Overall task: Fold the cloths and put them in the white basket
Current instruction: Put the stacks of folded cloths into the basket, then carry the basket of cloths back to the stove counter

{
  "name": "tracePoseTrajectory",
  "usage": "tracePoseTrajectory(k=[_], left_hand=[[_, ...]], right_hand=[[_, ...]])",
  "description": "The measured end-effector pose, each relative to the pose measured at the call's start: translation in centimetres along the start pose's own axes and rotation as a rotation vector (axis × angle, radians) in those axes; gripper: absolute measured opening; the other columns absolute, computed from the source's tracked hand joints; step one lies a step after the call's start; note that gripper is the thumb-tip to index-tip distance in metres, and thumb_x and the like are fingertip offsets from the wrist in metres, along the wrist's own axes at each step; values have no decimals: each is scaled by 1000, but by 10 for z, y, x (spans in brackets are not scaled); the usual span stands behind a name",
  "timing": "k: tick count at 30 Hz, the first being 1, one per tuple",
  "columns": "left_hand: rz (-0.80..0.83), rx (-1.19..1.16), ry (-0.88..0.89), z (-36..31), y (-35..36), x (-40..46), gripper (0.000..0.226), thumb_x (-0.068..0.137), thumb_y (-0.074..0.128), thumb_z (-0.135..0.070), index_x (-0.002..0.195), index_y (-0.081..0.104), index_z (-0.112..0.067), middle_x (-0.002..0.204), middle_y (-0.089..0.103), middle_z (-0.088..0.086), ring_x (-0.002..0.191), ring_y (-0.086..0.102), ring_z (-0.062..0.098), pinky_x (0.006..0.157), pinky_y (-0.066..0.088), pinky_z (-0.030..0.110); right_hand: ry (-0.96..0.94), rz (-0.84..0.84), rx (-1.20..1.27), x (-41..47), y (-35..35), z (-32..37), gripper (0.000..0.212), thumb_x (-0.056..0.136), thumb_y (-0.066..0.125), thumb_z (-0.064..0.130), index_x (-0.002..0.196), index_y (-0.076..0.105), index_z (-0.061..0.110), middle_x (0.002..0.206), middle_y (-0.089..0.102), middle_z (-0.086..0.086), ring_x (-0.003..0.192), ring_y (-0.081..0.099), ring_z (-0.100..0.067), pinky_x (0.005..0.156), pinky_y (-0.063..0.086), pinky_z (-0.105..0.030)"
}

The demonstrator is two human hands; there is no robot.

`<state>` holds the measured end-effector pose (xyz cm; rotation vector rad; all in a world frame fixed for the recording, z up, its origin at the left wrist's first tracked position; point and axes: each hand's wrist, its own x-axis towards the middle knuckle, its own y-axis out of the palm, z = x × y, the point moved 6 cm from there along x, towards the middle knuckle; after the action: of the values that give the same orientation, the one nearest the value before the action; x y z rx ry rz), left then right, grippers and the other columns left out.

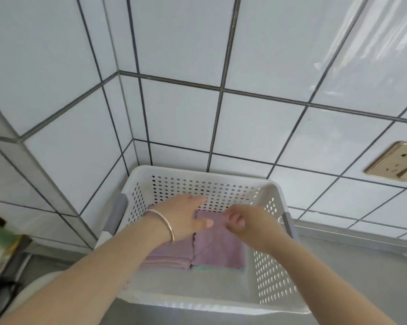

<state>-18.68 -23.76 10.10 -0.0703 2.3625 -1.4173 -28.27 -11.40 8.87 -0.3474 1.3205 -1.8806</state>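
One view only here, the head camera, worn up high and pitched forward and down toward a tiled corner. It sits close: both forearms run in from the bottom edge and meet at mid-frame, left hand (182, 215) and right hand (247, 225), inside the white basket (271, 249) that fills the lower centre. The wide lens bends the wall tiles (256, 127) outward, grout lines fanning toward the top. The steel surface (352, 266) shows only as a strip on the lower right, a gold wall socket (396, 164) clipped by the right edge, blurred clutter at the lower left. No second view to share anything.
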Motion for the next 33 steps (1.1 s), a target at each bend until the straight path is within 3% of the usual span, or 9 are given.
tracePoseTrajectory(k=[5, 9, 14, 18, 20, 25, 27, 29, 33], left_hand=[[-477, -198, -246, 52, -44, -73, 55, 88, 53, -40, 137, 38, -22, 143, 39, 4, 129, 40, 22, 107, 32, 34], [-468, -129, -394, 85, -26, -82, 58, 84, 62, -34, 135, 42, -16, 142, 36, 12, 132, 33, 28, 111, 28, 39], [-432, -252, -451, 92, -12, -79, 62, 85, 60, -30, 139, 32, -18, 144, 29, 10, 130, 37, 28, 105, 34, 37], [-492, -255, -471, 101, -14, -70, 56, 81, 63, -27, 128, 36, -12, 124, 51, 16, 110, 52, 34, 85, 48, 39], [-497, -258, -496, 101, -17, -68, 47, 83, 63, -24, 121, 40, -7, 116, 56, 17, 103, 55, 34, 73, 43, 32], [-376, -230, -468, 96, -14, -67, 35, 88, 56, -24, 113, 44, -2, 111, 57, 18, 91, 55, 32, 67, 36, 29], [-382, -201, -430, 94, -12, -69, 14, 91, 46, -21, 91, 43, -7, 90, 58, 17, 74, 49, 27, 55, 31, 29], [-416, -215, -416, 89, -10, -77, 16, 94, 31, -19, 85, 40, -10, 70, 49, 10, 67, 47, 25, 55, 32, 29], [-435, -492, -395, 70, 14, -102, 22, 96, 32, -24, 97, 52, -16, 92, 62, 12, 77, 58, 32, 63, 47, 36]], right_hand=[[122, -606, -48, -47, -41, -33, 29, 82, 61, 15, 110, 63, 11, 110, 60, -7, 104, 50, -28, 87, 42, -38], [367, -552, 188, -52, -29, -64, 43, 83, 54, 9, 126, 48, 4, 125, 48, -14, 116, 42, -32, 97, 34, -41], [507, -427, 437, -45, -19, -77, 47, 86, 53, 13, 131, 41, 8, 117, 57, -10, 101, 53, -29, 77, 36, -28], [591, -299, 551, -39, -13, -83, 9, 88, 46, 11, 89, 53, 6, 80, 60, -11, 55, 49, -23, 53, 37, -27], [598, -294, 606, -40, -11, -83, 20, 89, 42, 7, 69, 42, 10, 62, 47, -8, 42, 40, -18, 45, 29, -24], [628, -332, 631, -71, -10, -96, 23, 88, 37, 3, 66, 38, 11, 57, 39, -6, 40, 37, -17, 45, 26, -24], [638, -348, 651, -89, -13, -103, 22, 87, 37, 4, 66, 38, 12, 57, 37, -6, 40, 35, -17, 45, 26, -23], [650, -360, 700, -107, -15, -110, 28, 87, 37, 4, 62, 35, 15, 57, 35, -4, 41, 32, -15, 44, 25, -22], [659, -343, 827, -160, -18, -128, 33, 89, 37, 2, 60, 31, 18, 56, 29, -4, 43, 23, -12, 41, 19, -19]])
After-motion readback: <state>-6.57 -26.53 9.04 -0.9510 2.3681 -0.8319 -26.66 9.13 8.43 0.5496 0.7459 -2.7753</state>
